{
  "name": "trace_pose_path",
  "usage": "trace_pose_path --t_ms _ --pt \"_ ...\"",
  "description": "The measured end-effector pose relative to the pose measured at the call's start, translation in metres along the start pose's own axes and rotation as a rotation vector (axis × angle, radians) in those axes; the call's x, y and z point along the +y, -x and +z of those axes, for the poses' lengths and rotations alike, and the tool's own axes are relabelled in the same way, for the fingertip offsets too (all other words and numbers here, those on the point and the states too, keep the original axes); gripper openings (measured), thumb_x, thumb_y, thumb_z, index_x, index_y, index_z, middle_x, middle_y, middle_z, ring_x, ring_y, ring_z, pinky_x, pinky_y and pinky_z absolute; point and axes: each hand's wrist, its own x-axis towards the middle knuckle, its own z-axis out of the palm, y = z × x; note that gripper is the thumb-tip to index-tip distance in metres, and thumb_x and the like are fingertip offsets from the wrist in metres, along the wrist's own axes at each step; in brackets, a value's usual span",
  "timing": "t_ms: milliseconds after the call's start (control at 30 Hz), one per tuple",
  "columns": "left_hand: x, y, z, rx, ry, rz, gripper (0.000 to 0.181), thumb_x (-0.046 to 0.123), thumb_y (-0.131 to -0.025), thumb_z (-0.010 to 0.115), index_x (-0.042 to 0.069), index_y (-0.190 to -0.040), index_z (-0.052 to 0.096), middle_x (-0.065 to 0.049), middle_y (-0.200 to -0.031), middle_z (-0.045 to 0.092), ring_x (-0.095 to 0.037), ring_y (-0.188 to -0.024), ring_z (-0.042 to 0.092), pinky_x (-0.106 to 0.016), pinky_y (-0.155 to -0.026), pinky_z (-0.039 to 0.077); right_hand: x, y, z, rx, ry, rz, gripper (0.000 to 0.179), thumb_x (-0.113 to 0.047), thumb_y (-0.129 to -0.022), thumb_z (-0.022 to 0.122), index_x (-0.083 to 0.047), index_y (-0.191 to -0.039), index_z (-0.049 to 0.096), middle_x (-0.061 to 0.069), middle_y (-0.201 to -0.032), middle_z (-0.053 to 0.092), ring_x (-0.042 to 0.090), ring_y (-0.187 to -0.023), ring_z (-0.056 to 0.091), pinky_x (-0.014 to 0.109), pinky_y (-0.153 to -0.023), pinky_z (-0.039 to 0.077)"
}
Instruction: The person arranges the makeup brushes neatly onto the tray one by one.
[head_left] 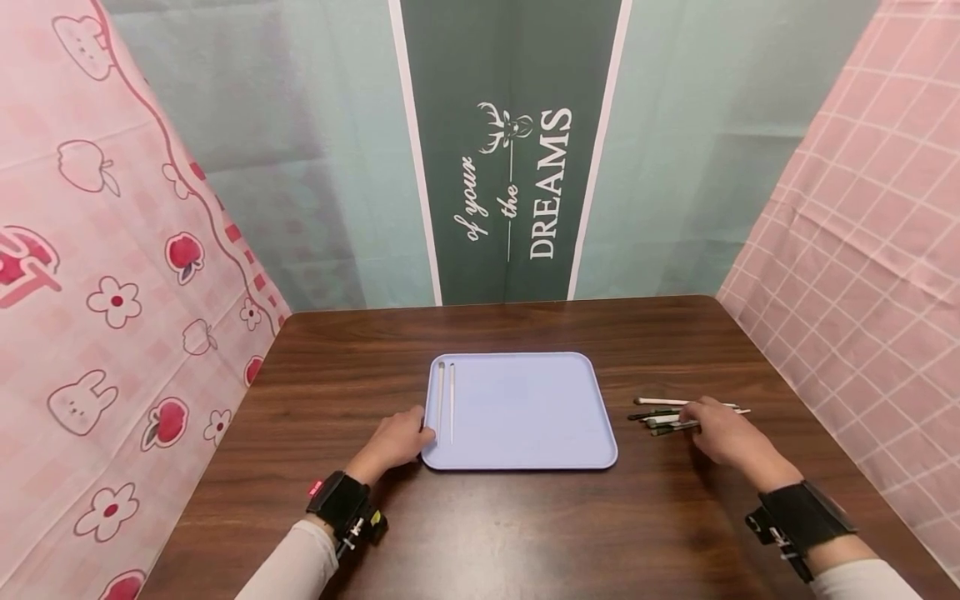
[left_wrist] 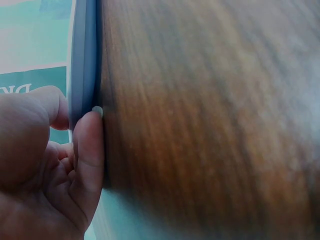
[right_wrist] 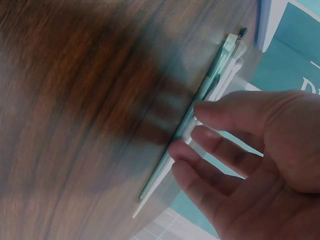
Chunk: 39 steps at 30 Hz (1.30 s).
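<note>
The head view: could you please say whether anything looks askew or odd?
Yes: the lettering on the green cloth behind the table runs sideways, bottom to top. The slim brushes at the right hand lie in a loose bunch, less orderly than the pair lined up on the lavender tray. I see no spill or damage.

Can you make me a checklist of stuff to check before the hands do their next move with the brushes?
1. Tray held: ok. The left hand pinches the left rim of the tray.
2. Tray brushes tidy: ok. The two tray brushes lie side by side, apart, near its left end.
3. Room for more: ok. The tray is bare to the right of those two.
4. Right hand in place: ok. The right hand is at the loose brushes, right of the tray.
5. Loose brushes spread out: not ok. Most are bunched together.
6. Just one brush gripped: cannot tell. The fingers are too close to the bunch.
</note>
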Motion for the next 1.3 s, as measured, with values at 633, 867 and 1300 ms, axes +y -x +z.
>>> trace_pose_path --t_ms 633,867,1300 --pt "0.001 -0.002 -0.002 0.012 -0.012 0.002 0.016 0.02 -0.091 0.06 0.005 -0.094 0.055 -0.004 -0.072 0.054 -0.02 -0.063 0.052 -0.035 -0.06 0.043 0.01 -0.01 0.01 0.105 0.072 -0.088 0.026 0.008 -0.069 0.068 -0.013 -0.077 0.055 0.001 -0.076 0.054 0.018 -0.069 0.053 0.039 -0.06 0.045" --pt "0.002 -0.001 -0.001 0.012 -0.006 0.001 0.015 0.02 -0.091 0.061 0.006 -0.094 0.056 -0.004 -0.072 0.053 -0.02 -0.063 0.052 -0.035 -0.06 0.043 0.011 -0.012 0.006 0.041 0.094 -0.128 0.031 0.011 -0.071 0.072 -0.013 -0.08 0.055 -0.002 -0.078 0.053 0.016 -0.07 0.05 0.037 -0.06 0.043" --pt "0.002 -0.001 -0.001 -0.006 0.011 -0.022 0.017 0.021 -0.092 0.061 0.005 -0.097 0.057 -0.004 -0.073 0.054 -0.02 -0.063 0.052 -0.034 -0.059 0.043 0.016 -0.01 0.007 0.038 0.087 -0.179 0.034 0.008 -0.072 0.074 -0.015 -0.075 0.05 -0.004 -0.072 0.045 0.012 -0.065 0.04 0.032 -0.058 0.036"
